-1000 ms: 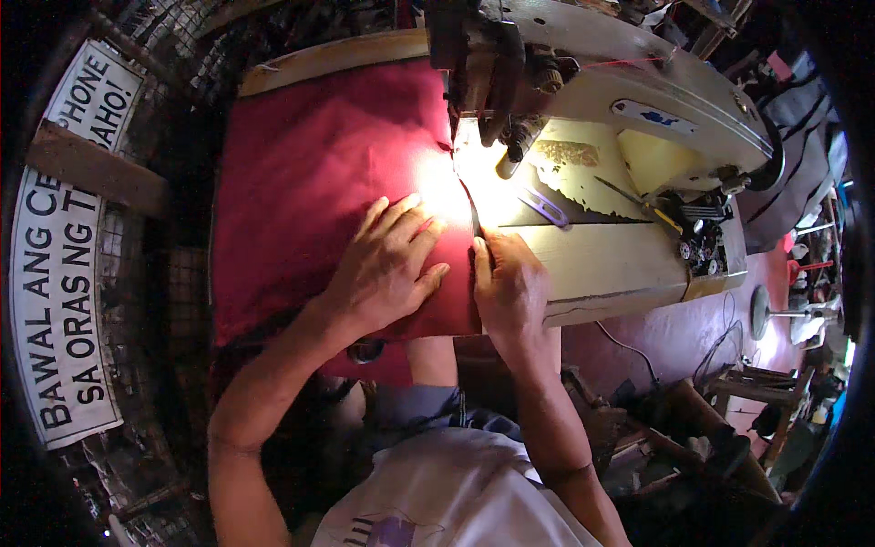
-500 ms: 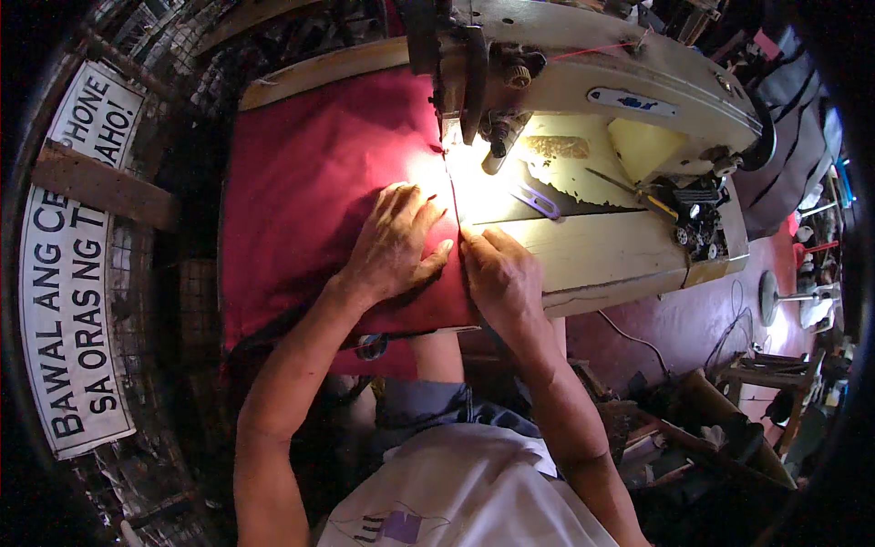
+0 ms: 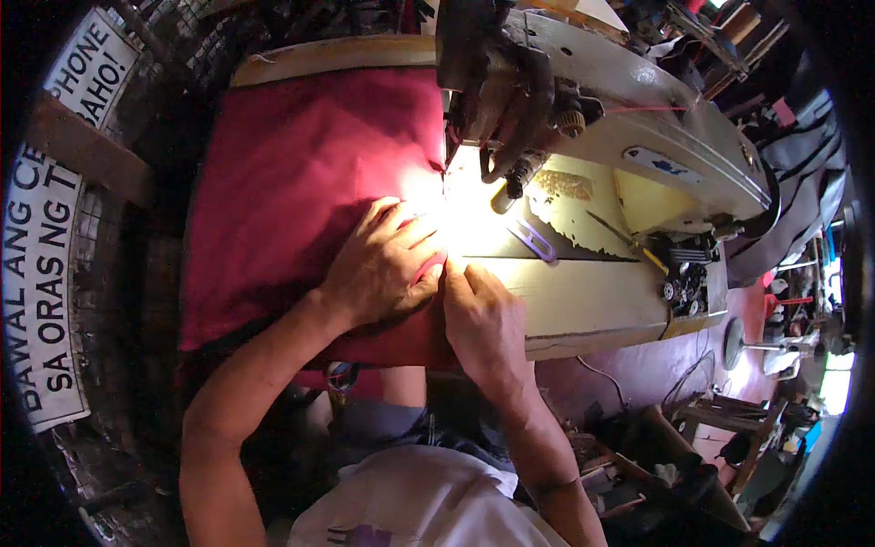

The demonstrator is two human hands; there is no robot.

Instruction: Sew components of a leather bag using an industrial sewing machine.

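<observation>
A large red cloth is spread over the left part of the sewing machine's table, its right edge running under the needle area, which is partly hidden by the machine head. My left hand rests palm down on the cloth near that edge, fingers spread and a little bent, thumb pointing toward the right hand. Against the edge, my right hand is closed in a pinch on the cloth, its knuckles over the pale tabletop. The two hands nearly touch. A bright lamp washes out the cloth edge between them and the needle.
On the machine bed lie a purple loop-shaped tool and a yellow-handled screwdriver. Several bobbins and small metal parts crowd the table's right end. The machine arm spans the back right. A wooden bar and signs stand left.
My view has shifted, so the machine sits differently in the picture. My right hand has come closer to my left thumb along the cloth edge. The left hand stays on the cloth.
</observation>
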